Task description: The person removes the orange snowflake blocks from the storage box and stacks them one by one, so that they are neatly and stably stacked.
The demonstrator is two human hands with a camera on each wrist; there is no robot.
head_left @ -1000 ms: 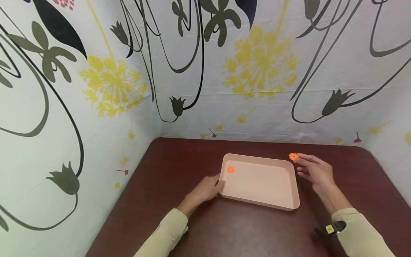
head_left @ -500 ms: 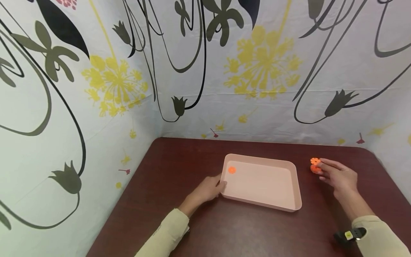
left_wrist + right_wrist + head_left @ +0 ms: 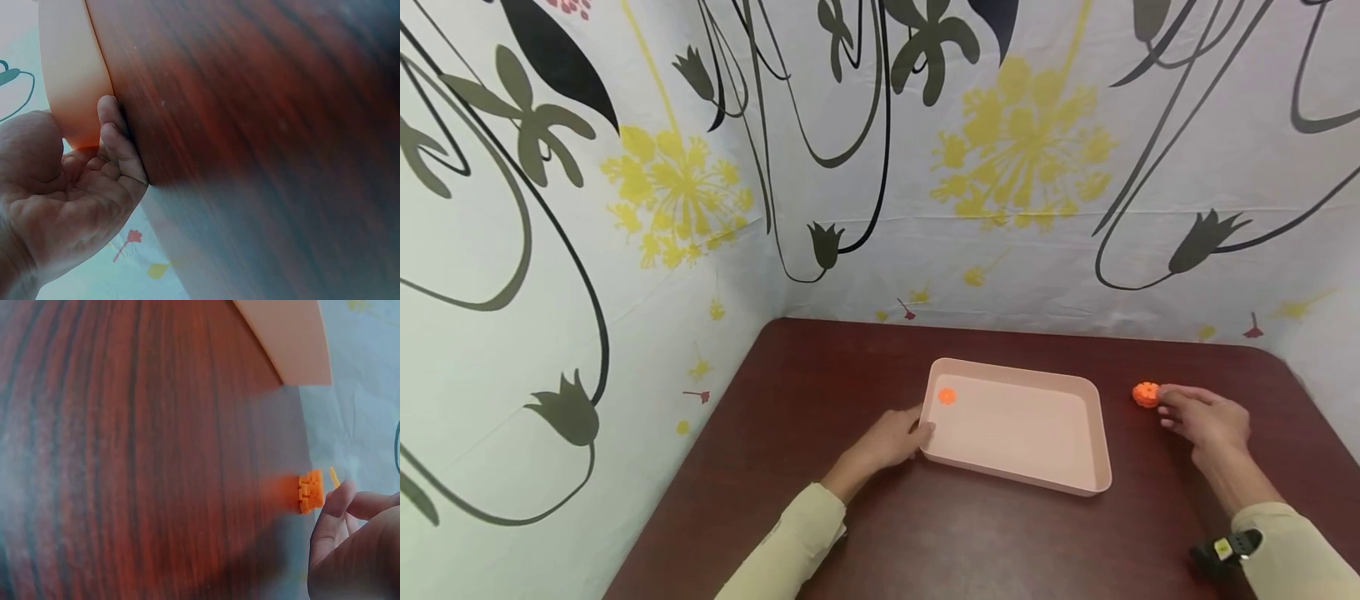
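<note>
My left hand (image 3: 887,437) grips the left wall of a shallow pink tray (image 3: 1015,429), thumb at the rim; in the left wrist view the fingers bend up along the tray's outer side. One orange notched disc (image 3: 947,397) lies inside, near the back left corner. Right of the tray, my right hand (image 3: 1213,423) pinches another orange notched disc (image 3: 334,477) between thumb and finger. Close below it stands a short stack of orange notched discs (image 3: 309,492) on the table. From the head view, held disc and stack overlap.
The dark red-brown wooden table (image 3: 985,533) ends at the back against a white cloth (image 3: 1037,283) printed with flowers. A second cloth side rises along the left. A black band (image 3: 1225,548) sits at the right sleeve.
My right hand has gone rightward from the tray's back right corner and lowered its disc toward the stack, which its fingers hid before. The left hand keeps its grip on the tray.
</note>
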